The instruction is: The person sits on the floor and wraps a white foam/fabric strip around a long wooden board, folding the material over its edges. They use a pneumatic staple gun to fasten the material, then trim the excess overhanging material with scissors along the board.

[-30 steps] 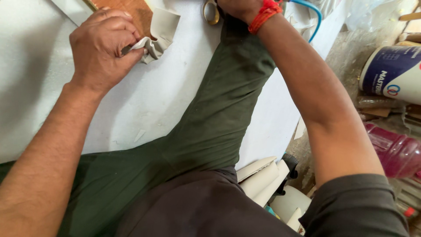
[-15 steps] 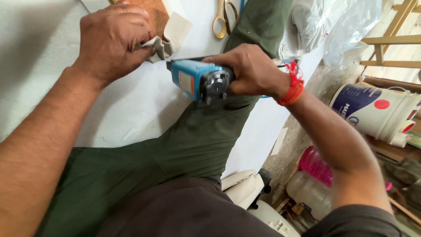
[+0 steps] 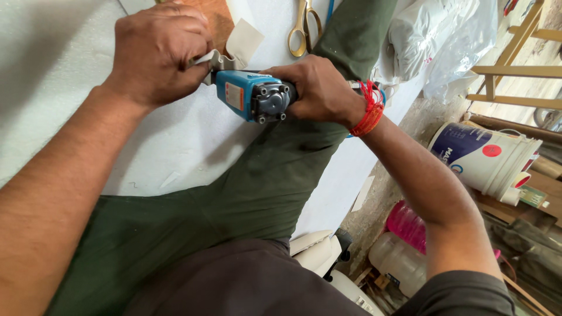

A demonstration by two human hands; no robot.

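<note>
I am sitting on a white foam-covered floor [image 3: 70,70], looking down past my own outstretched leg in dark green trousers [image 3: 275,181]. My right hand [image 3: 319,88], with a red thread band at the wrist [image 3: 370,108], is wrapped around a blue handheld power tool with a grey metal head [image 3: 252,96]; my fingers are closed tight round its body, just above my thigh. The tool's nose points at my left hand [image 3: 155,52], almost touching it. That hand is curled into a loose fist, its fingers pinching a folded strip of pale cream material [image 3: 225,55] against the edge of a brown board [image 3: 216,17]. Whether the strip is already fastened, I cannot tell, since my knuckles hide the joint.

I judge the work to be at an early stage: the strip is held in place and the tool is lined up, but no finished seam or fastening shows, and loose cream flaps lie beside the board. A pair of gold-handled scissors [image 3: 304,26] rests on the floor beyond the tool, untouched. To my right stand a white plastic bucket [image 3: 486,161], crumpled clear plastic bags [image 3: 445,41] and a pink plastic bottle [image 3: 407,225].
</note>
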